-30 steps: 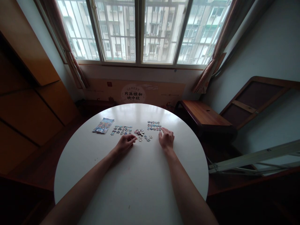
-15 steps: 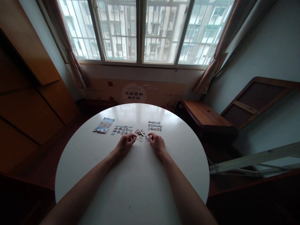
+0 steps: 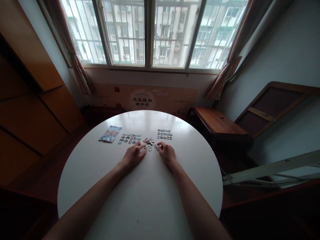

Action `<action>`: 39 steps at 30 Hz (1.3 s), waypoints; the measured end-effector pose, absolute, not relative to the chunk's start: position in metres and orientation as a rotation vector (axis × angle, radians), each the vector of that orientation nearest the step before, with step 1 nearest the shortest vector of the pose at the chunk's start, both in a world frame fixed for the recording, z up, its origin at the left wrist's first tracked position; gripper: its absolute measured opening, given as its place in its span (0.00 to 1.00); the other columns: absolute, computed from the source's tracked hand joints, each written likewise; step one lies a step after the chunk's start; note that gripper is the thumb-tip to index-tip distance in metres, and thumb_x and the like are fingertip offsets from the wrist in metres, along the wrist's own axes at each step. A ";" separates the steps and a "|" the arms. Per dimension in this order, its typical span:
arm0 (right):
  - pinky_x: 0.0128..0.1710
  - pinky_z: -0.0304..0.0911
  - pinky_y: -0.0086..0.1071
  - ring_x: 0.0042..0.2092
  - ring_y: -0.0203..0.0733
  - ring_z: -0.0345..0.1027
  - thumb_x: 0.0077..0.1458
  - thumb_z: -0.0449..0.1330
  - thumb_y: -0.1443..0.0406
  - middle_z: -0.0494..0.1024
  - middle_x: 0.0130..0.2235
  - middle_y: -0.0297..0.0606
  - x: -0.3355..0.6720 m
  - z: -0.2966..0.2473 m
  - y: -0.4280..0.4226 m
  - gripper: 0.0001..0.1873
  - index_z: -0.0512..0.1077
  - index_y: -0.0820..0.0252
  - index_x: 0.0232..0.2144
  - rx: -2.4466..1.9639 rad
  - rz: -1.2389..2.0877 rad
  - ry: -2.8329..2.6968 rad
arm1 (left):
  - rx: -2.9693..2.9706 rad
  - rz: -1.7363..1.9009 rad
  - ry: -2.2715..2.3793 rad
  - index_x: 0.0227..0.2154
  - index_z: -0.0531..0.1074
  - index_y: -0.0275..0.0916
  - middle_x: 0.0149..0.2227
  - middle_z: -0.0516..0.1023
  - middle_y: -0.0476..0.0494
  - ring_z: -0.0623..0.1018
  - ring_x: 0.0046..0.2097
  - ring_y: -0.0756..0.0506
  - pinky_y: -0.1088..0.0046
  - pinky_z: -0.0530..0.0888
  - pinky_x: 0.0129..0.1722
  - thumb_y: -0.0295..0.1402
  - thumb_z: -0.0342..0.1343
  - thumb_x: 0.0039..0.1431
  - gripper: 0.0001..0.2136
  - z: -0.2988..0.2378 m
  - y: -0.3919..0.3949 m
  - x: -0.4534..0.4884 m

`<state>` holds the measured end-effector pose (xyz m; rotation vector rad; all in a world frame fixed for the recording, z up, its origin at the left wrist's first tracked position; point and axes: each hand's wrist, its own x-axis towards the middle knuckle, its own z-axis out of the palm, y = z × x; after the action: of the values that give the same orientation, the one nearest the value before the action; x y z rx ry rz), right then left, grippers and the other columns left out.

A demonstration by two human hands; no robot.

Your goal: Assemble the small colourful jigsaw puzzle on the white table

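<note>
Both my hands rest on a round white table [image 3: 140, 196] beside small jigsaw pieces. My left hand [image 3: 134, 155] lies with fingers stretched forward, its tips just short of a loose pile of pieces [image 3: 149, 141]. My right hand [image 3: 167, 153] is curled, its fingertips pinched on a loose piece [image 3: 156, 146] at the pile's right side. A partly joined patch of pieces [image 3: 164, 134] lies beyond my right hand. Another spread of pieces [image 3: 129, 138] lies beyond my left hand. A colourful picture card [image 3: 110, 133] sits at the far left of the row.
A wide barred window [image 3: 150, 33] with curtains stands behind the table. A low wooden bench [image 3: 217, 121] and a leaning wooden frame [image 3: 272, 106] are at the right. Wooden cabinets [image 3: 32, 100] fill the left. A metal ladder rail [image 3: 272, 168] lies at the right.
My right hand drew back from the joined patch to the loose pieces near the pile. My left hand went from pinched fingers to fingers stretched flat.
</note>
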<state>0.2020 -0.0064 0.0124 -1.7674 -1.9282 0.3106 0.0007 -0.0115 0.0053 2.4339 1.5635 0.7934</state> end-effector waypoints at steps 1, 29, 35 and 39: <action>0.34 0.57 0.27 0.34 0.38 0.70 0.56 0.52 0.62 0.78 0.32 0.34 0.202 0.012 -0.006 0.12 0.73 0.52 0.40 -1.767 0.309 -1.928 | 2.431 0.794 1.562 0.44 0.73 0.45 0.38 0.69 0.44 0.73 0.30 0.48 0.74 0.67 0.32 0.39 0.52 0.56 0.14 0.005 -0.011 0.000; 0.26 0.58 0.26 0.23 0.34 0.63 0.51 0.53 0.66 0.71 0.21 0.33 0.168 -0.001 -0.011 0.13 0.76 0.62 0.35 -1.111 0.711 -1.757 | 2.401 0.866 1.505 0.30 0.73 0.40 0.33 0.72 0.47 0.71 0.28 0.50 0.75 0.64 0.30 0.39 0.47 0.60 0.12 0.007 -0.009 -0.002; 0.22 0.56 0.24 0.20 0.32 0.61 0.51 0.54 0.64 0.69 0.18 0.31 0.164 -0.001 -0.010 0.12 0.74 0.64 0.34 -1.011 0.949 -1.707 | 2.329 0.978 1.488 0.26 0.72 0.38 0.29 0.71 0.46 0.70 0.27 0.50 0.75 0.65 0.30 0.35 0.48 0.59 0.12 0.003 -0.004 -0.004; 0.24 0.57 0.24 0.21 0.32 0.63 0.51 0.55 0.64 0.71 0.19 0.32 0.165 -0.002 -0.010 0.09 0.74 0.63 0.29 -1.045 0.948 -1.784 | 2.248 1.063 1.512 0.25 0.72 0.37 0.28 0.71 0.47 0.69 0.26 0.51 0.75 0.65 0.29 0.36 0.49 0.58 0.11 -0.001 0.000 -0.005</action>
<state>0.1648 -0.0097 -0.0016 -1.0452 -1.7845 0.9484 -0.0045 0.0003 -0.0010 2.2479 1.5118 1.0634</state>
